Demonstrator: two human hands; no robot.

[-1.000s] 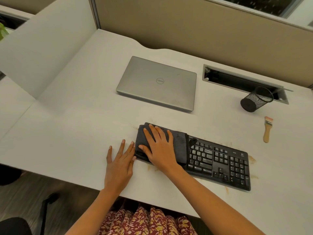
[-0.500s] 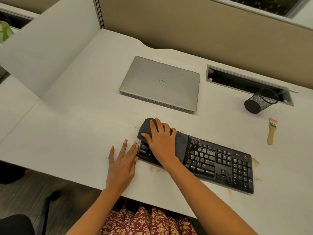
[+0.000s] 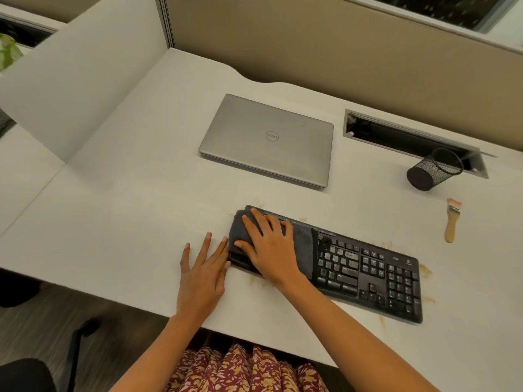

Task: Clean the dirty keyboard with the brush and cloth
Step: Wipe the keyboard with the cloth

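Observation:
A black keyboard (image 3: 368, 274) lies slanted near the desk's front edge. A dark grey cloth (image 3: 304, 244) covers its left end. My right hand (image 3: 268, 244) presses flat on the cloth, fingers spread toward the far left corner. My left hand (image 3: 205, 270) rests flat on the desk, fingers apart, fingertips touching the keyboard's left edge and holding nothing. A small wooden-handled brush (image 3: 452, 220) lies on the desk, to the right of the keyboard and further back.
A closed silver laptop (image 3: 267, 138) sits behind the keyboard. A black mesh pen cup (image 3: 434, 169) lies tipped by an open cable slot (image 3: 410, 137). Brown crumbs (image 3: 424, 270) dot the desk around the keyboard. Partition walls enclose the desk's back and left.
My right hand slid the cloth away from me over the keyboard's left end, then slightly back toward me. My left hand stayed beside the keyboard's edge.

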